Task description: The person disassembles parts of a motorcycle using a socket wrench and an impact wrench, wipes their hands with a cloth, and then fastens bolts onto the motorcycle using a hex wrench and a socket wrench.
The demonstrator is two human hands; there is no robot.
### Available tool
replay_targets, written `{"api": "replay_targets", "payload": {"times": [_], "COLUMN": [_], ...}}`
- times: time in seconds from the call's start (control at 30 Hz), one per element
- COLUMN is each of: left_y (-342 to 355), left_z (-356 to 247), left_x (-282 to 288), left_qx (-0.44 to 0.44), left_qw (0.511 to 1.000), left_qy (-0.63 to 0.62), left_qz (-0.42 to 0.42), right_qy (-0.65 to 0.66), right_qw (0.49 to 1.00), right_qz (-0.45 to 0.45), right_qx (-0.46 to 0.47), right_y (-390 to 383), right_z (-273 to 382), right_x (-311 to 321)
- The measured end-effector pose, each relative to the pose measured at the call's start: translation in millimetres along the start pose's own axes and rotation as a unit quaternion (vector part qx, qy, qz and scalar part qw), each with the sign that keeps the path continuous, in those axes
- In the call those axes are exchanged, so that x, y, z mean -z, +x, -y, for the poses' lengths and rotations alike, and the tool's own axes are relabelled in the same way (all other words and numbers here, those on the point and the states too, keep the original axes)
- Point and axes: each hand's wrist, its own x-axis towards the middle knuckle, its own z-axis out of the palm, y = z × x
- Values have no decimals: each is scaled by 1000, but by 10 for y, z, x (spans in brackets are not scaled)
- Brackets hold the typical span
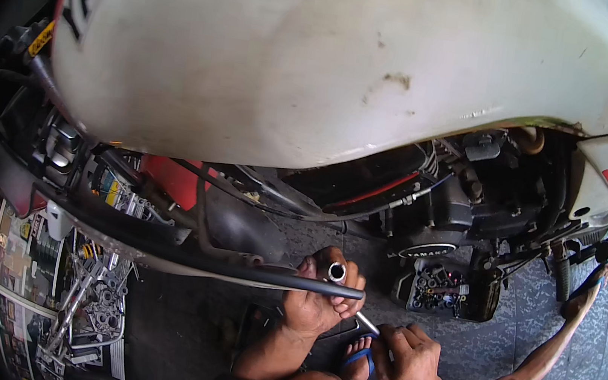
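My left hand (305, 308) is closed around the head of a socket wrench, its round hollow socket (337, 272) facing up between the fingers. A silver rod (367, 323) slants from there down toward my right hand (408, 358), whose fingers are closed around its lower end. A long dark curved fender (233, 269) crosses over my left hand, and its tip hides part of the wrench. Close above both hands is the motorcycle, with a large white tank (297, 60) and a dark engine (469, 203).
A black tray (489, 302) on the grey floor holds several small bolts and parts. At the left, metal parts and tools (96, 309) lie piled beside picture-covered panels (26, 255). A foot in a blue sandal (359, 360) is between my hands; another foot (585, 297) is at the right.
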Motion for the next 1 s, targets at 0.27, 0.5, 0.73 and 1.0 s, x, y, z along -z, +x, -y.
{"api": "replay_targets", "payload": {"times": [0.27, 0.5, 0.73, 1.0], "left_y": [-476, -906, -897, -597], "left_z": [332, 528, 434, 274], "left_x": [848, 1343, 1309, 518], "left_qx": [226, 243, 292, -3], "left_qw": [778, 770, 734, 934], "left_qy": [563, 546, 603, 347], "left_qz": [-161, -225, -111, -91], "right_qy": [34, 5, 39, 13], "right_qw": [958, 852, 955, 999], "right_qz": [142, 177, 86, 18], "right_qx": [-247, -493, -280, 47], "right_y": [-714, -1818, -1141, 298], "right_z": [-554, -1479, -682, 4], "right_x": [-359, -1111, -634, -216]}}
